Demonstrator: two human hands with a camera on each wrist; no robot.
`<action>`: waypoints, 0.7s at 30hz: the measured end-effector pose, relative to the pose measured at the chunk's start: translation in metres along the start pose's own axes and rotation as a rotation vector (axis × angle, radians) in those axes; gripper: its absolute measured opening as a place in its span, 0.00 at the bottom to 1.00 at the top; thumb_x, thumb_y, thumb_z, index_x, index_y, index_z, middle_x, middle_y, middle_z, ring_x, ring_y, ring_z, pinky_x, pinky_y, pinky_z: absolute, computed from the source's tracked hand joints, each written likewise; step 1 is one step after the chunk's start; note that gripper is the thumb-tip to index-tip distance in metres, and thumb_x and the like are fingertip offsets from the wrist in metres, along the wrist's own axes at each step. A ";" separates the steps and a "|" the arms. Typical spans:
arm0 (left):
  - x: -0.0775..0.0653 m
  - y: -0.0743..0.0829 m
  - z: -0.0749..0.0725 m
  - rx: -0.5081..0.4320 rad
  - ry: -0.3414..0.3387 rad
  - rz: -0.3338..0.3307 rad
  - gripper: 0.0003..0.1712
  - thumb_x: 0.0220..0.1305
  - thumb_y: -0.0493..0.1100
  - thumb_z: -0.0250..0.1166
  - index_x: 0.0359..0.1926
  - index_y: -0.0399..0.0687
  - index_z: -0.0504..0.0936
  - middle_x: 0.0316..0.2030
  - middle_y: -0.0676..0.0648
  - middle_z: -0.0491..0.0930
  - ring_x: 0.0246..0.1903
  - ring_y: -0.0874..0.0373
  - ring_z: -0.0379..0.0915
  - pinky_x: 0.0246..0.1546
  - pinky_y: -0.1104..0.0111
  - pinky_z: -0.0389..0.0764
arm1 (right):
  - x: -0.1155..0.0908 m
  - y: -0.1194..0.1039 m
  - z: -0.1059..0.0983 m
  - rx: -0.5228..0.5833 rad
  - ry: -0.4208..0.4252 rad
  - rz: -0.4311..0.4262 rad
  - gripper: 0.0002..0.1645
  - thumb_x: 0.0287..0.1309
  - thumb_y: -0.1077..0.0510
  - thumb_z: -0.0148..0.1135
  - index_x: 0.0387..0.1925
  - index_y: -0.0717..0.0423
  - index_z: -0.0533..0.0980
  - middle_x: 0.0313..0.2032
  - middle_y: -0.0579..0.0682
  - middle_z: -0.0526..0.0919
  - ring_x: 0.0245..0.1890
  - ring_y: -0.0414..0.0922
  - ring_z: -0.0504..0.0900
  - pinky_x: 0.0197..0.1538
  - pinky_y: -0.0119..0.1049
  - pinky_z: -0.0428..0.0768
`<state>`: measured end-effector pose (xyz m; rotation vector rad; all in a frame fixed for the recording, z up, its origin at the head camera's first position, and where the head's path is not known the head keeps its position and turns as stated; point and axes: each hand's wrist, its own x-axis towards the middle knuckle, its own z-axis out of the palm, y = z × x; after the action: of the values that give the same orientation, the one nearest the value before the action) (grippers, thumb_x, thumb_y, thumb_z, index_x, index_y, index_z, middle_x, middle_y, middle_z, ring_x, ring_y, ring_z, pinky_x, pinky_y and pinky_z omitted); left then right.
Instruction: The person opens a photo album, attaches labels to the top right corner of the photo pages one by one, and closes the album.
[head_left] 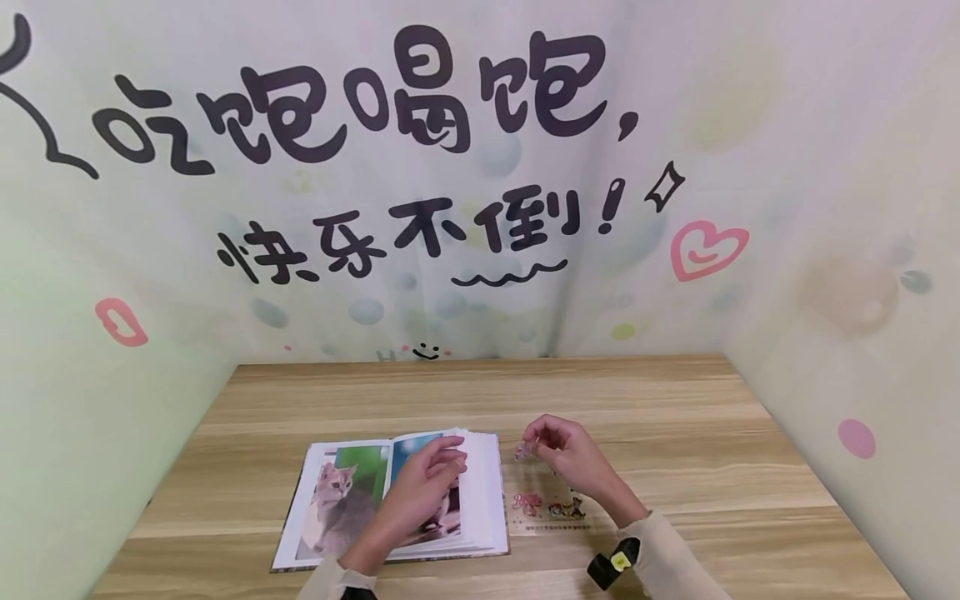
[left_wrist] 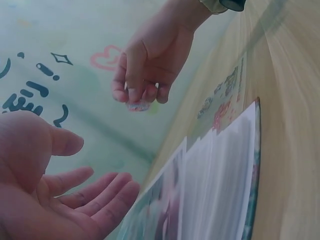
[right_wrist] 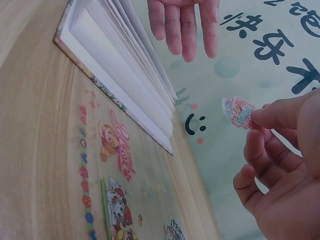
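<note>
Between thumb and finger my right hand [head_left: 573, 454] pinches a small colourful sticker [right_wrist: 237, 112], raised above the table. Below it lies a clear sticker sheet [head_left: 551, 506] with pink lettering, cartoon animals and a row of tiny shapes along one edge. An open photo album [head_left: 486, 492] sits left of the sheet, showing a cat photo [head_left: 341, 500] on the left page and another picture, partly covered, on the right. Over that right page hovers my left hand [head_left: 423, 487], its fingers extended and holding nothing, as the left wrist view [left_wrist: 90, 200] shows.
The wood-grain table [head_left: 675, 417] reaches back to a pale printed curtain [head_left: 480, 317] with black lettering and a pink heart. Similar curtains close off the left and right sides. A black band with a box [head_left: 613, 565] is on the right wrist.
</note>
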<state>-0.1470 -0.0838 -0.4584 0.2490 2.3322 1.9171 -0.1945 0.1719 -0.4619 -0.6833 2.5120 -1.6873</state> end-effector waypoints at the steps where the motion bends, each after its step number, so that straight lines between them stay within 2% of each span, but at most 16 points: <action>1: -0.001 -0.001 -0.002 0.025 0.011 -0.001 0.23 0.70 0.40 0.60 0.63 0.35 0.72 0.53 0.34 0.80 0.52 0.46 0.80 0.49 0.70 0.80 | 0.000 0.000 0.000 -0.003 0.001 0.001 0.04 0.63 0.68 0.61 0.37 0.57 0.79 0.32 0.54 0.82 0.28 0.39 0.71 0.29 0.27 0.70; 7: -0.003 -0.003 -0.015 0.093 0.086 0.004 0.21 0.69 0.37 0.60 0.61 0.38 0.75 0.50 0.38 0.83 0.51 0.49 0.80 0.51 0.69 0.78 | 0.000 -0.001 0.000 0.009 -0.007 0.008 0.04 0.63 0.67 0.61 0.37 0.58 0.79 0.33 0.54 0.83 0.28 0.39 0.71 0.29 0.27 0.70; 15: -0.008 -0.007 -0.033 0.221 0.148 -0.029 0.20 0.69 0.39 0.61 0.61 0.44 0.76 0.52 0.43 0.83 0.51 0.50 0.79 0.54 0.55 0.79 | 0.002 -0.002 0.003 -0.031 -0.002 0.029 0.05 0.62 0.71 0.60 0.38 0.61 0.79 0.33 0.56 0.82 0.28 0.39 0.71 0.30 0.26 0.70; 21: -0.013 -0.007 -0.047 0.261 0.179 -0.043 0.21 0.70 0.40 0.60 0.63 0.44 0.75 0.55 0.43 0.81 0.54 0.49 0.78 0.54 0.55 0.79 | 0.000 -0.028 0.002 -0.035 -0.017 0.024 0.05 0.61 0.74 0.57 0.36 0.67 0.78 0.32 0.62 0.82 0.28 0.42 0.72 0.31 0.26 0.71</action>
<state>-0.1436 -0.1329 -0.4564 0.0488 2.6811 1.6757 -0.1842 0.1618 -0.4377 -0.6636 2.5341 -1.6265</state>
